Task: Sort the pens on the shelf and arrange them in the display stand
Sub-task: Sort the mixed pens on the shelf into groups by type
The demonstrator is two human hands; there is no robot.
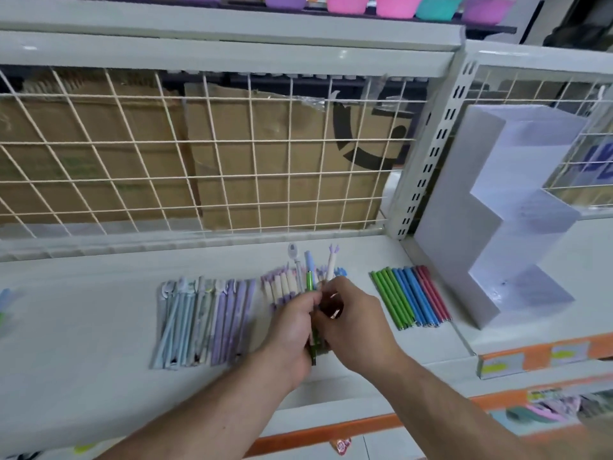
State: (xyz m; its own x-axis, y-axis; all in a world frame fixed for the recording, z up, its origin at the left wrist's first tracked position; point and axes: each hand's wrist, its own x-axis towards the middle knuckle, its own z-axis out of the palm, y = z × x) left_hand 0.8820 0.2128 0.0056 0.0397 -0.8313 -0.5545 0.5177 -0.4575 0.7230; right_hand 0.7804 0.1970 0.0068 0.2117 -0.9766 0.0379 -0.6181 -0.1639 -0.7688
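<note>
On the white shelf (83, 343) lie sorted groups of pens. A pale blue and lilac group (202, 322) is at the left. A cream and lilac group (282, 287) lies partly under my hands. A green, blue and red row (409, 295) is at the right. My left hand (292, 330) grips a bunch of mixed pens (310, 275) that stick up above it, a green one among them. My right hand (355, 323) pinches at the same bunch from the right. The white stepped display stand (464, 227) stands on the shelf at the far right, its steps bare.
A cream wire grid (199, 161) with cardboard behind it closes the shelf's back. A slotted metal upright (431, 154) separates the two shelf bays. Orange price strips (530, 355) run along the front edges. Coloured bowls (398, 6) sit above. A few pens lie at the far left edge (5, 303).
</note>
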